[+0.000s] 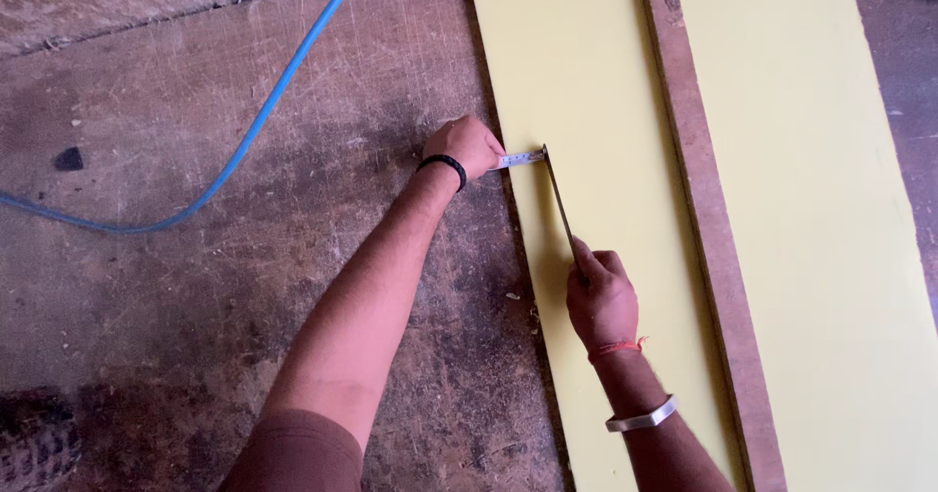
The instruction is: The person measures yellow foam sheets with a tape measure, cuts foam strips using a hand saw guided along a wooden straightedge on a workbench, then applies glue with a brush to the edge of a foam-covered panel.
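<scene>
At centre frame, left hand (467,146) is pinching a tape measure (520,160) at the yellow board's (586,82) left edge; right hand (600,297) is gripping a thin blade (558,199) on it. Blue hose (264,111) is curving upper left; wooden strip (708,228) is lying right.
</scene>
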A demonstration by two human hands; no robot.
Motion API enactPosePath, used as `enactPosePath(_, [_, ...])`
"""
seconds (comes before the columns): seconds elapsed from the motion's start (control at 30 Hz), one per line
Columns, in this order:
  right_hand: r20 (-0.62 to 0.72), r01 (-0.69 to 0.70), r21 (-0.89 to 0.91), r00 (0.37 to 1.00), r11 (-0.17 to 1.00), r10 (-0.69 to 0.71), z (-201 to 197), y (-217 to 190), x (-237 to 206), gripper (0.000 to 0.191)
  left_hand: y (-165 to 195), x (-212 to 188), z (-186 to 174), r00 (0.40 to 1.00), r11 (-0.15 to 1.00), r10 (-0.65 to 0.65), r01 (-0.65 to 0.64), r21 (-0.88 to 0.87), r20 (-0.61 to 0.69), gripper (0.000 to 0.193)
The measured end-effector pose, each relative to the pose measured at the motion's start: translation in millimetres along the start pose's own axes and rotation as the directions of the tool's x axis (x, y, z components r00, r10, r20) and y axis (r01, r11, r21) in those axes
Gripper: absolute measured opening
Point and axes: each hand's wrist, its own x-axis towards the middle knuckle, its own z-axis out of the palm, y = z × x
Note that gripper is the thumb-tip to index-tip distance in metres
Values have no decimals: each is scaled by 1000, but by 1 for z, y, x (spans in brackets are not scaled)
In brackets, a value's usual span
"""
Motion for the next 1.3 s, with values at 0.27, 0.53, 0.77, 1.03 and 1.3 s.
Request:
enactPosePath(0.27, [67,-69,-19,995,997,70,-42,29,-34,28,-9,-7,12,999,999,23,-25,-49,-27,14])
enactPosePath(0.53, [-111,-445,-402,891,800,440,-138,146,-109,57,-63,-81,54,988,957,-18,-27,-290,-151,25])
enactPosePath(0.77, [-47,-338,-84,941,937,335,-147,166,-102,59,-64,-168,77,858,995,96,-70,70,-505,43])
enactPosePath(1.03, [-99,-315,16,944,949,315,-101,92,-155,51,5,-242,173,810,909,309,-406,-96,-499,43])
enactPosePath(1.3, [-66,-129,123,988,984,138,-65,17,-159,59,36,-209,179,938,978,120,-169,-124,-326,81])
